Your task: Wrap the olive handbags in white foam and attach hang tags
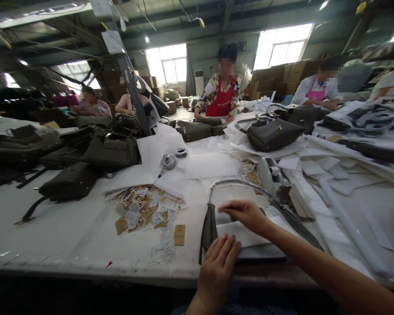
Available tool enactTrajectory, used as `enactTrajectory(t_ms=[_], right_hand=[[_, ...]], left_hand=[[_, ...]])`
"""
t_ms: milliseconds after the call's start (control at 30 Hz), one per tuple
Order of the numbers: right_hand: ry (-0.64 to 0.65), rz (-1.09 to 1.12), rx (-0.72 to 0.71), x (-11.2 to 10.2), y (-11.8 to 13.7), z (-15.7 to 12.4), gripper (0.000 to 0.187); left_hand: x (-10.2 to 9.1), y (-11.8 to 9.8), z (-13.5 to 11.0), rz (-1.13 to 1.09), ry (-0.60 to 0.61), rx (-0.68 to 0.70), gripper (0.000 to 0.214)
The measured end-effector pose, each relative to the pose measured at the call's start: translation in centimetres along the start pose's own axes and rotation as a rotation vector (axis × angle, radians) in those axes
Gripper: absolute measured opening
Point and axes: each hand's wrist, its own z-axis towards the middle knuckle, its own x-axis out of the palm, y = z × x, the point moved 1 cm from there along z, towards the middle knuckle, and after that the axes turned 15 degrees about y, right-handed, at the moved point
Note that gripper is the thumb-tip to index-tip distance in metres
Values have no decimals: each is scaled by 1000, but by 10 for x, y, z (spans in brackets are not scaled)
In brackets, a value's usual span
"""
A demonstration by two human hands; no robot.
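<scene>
A dark olive handbag [210, 227] lies flat at the table's near edge, its wrapped handle [236, 183] arching away from me. White paper [243, 234] covers its top. My left hand [218, 262] rests flat on the near edge of that paper, fingers stretched out. My right hand [246, 214] lies palm down on the paper's far side, fingers extended toward the left. Neither hand grips anything.
A heap of brown and white tags [144, 208] lies left of the bag. More dark handbags [111, 151] pile at the left and centre [274, 133]. A tape dispenser [272, 173], tape rolls [169, 161] and paper sheets [315, 168] litter the table. Several people work across it.
</scene>
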Motion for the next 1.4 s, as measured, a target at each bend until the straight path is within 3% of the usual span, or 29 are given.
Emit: enactTrajectory(t_ms=[100,200,400,767,900,1067,1400], right_hand=[[71,-183,-103,14,-2,-32,15],[92,-275,-269,26,-9,-56,25],[64,-429,-492,37,-12,-74,34],[37,-468,-553,40,-12,-92,29],[95,-546,-593,45,-14,-101,29],[116,-616,-622,50,-15,-109,30],[132,-646,-644,59,-12,-117,30]], left_hand=[[2,-1,0,0,-39,-8,40],[3,-4,-1,-39,-74,-38,38],[3,-5,-4,-108,-75,-62,33],[5,-2,-9,-428,-82,-229,29],[8,-1,-10,-461,-65,-263,45],[8,0,-10,-449,-4,-256,67],[0,0,-5,-428,33,-198,62]])
